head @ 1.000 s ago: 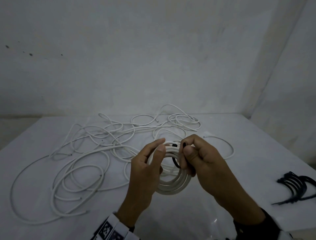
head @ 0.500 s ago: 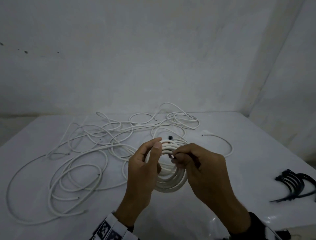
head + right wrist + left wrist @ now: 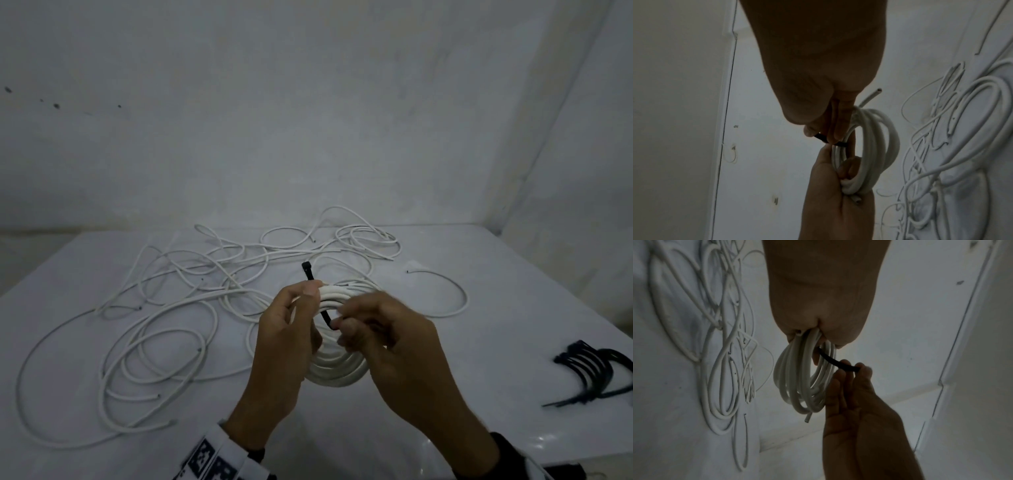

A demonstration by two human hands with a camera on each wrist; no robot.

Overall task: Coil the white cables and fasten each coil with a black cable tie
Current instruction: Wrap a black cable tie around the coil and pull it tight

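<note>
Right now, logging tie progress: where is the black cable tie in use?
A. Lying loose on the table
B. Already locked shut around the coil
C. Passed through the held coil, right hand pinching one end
C: the black cable tie crosses the coil, its end pinched by the right hand, its head free above the left hand.

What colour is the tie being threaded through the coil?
Black; the cable tie shows best against the white coil in the head view.

Bare rm: white table (image 3: pixel 513 308) w/ plain grey walls (image 3: pixel 274 120).
</note>
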